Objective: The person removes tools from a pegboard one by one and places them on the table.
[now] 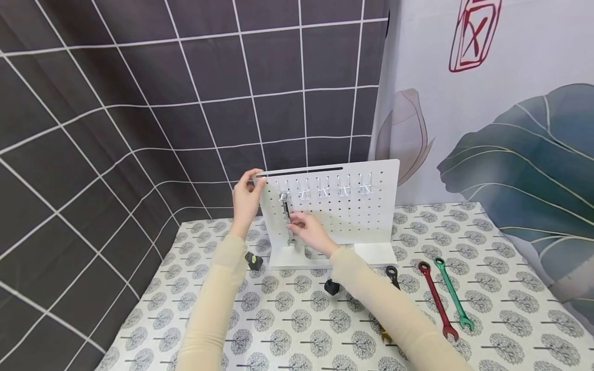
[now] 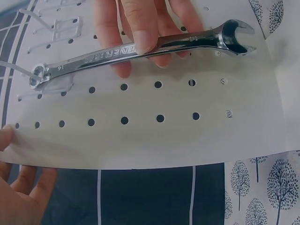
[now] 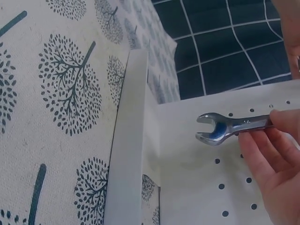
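A silver combination wrench [image 2: 103, 57] lies along the face of a white pegboard [image 1: 343, 221], its ring end around the prong of the leftmost hook [image 1: 283, 196]. My right hand [image 1: 313, 234] pinches the wrench shank between thumb and fingers, and the open-ended jaw points down toward the board's base in the head view. In the right wrist view that open end [image 3: 215, 129] sticks out past the fingertips. My left hand [image 1: 246, 201] grips the board's upper left corner, thumb on the front and fingers behind the edge.
More wire hooks [image 1: 343, 186] run in a row along the upper board. On the tree-patterned tablecloth to the right lie a red wrench [image 1: 436, 299], a green wrench [image 1: 452, 293] and a black wrench [image 1: 392, 275]. A gold tool end [image 1: 385, 335] shows beside my right sleeve.
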Motion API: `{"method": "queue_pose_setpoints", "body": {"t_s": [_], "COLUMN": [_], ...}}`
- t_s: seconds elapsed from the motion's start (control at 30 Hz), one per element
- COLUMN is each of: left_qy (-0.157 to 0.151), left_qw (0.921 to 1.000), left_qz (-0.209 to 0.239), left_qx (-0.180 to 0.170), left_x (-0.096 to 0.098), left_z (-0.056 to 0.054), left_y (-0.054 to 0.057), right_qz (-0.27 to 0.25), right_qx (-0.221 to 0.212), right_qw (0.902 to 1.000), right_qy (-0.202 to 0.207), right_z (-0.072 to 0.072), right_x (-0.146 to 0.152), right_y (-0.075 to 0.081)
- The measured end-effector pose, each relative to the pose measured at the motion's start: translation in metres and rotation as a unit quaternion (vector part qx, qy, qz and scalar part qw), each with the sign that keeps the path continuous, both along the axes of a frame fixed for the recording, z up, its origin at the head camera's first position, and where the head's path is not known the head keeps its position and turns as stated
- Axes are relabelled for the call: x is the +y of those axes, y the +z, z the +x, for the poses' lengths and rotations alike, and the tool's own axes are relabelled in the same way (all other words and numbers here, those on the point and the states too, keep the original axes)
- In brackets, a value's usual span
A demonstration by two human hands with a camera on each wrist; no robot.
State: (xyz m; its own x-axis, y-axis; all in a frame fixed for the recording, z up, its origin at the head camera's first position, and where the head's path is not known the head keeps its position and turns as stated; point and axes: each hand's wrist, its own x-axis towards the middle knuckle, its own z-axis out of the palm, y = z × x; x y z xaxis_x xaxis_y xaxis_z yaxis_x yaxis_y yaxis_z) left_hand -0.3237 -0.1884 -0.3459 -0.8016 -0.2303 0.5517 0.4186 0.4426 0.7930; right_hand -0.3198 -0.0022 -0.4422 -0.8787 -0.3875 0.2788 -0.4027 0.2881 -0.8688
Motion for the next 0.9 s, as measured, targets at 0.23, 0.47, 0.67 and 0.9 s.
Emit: {"method": "queue_pose_setpoints", "body": {"t_s": [0.23, 0.47, 0.67, 0.9], "left_qy": [-0.002, -0.003, -0.003, -0.001], "left_qw": [1.0, 1.0, 1.0, 1.0], "left_qz": [0.002, 0.002, 0.008, 0.004], "left_qx": [0.001, 0.002, 0.0, 0.001], "left_x": [0.001, 0.001, 0.0, 0.0], "left_z": [-0.001, 0.0, 0.0, 0.0], "left_y": [0.001, 0.001, -0.001, -0.001], "right_qz": [-0.007, -0.001, 0.008, 0.015], "right_qx": [0.006, 0.014, 0.016, 0.027], "right_qw": [0.9999, 0.9999, 0.9998, 0.9995], "right_qy": [-0.005, 0.003, 0.001, 0.001], "right_z": [0.006, 0.011, 0.017, 0.021], "right_x": [-0.001, 0.0, 0.003, 0.002], "right_y": [0.003, 0.005, 0.004, 0.006]}}
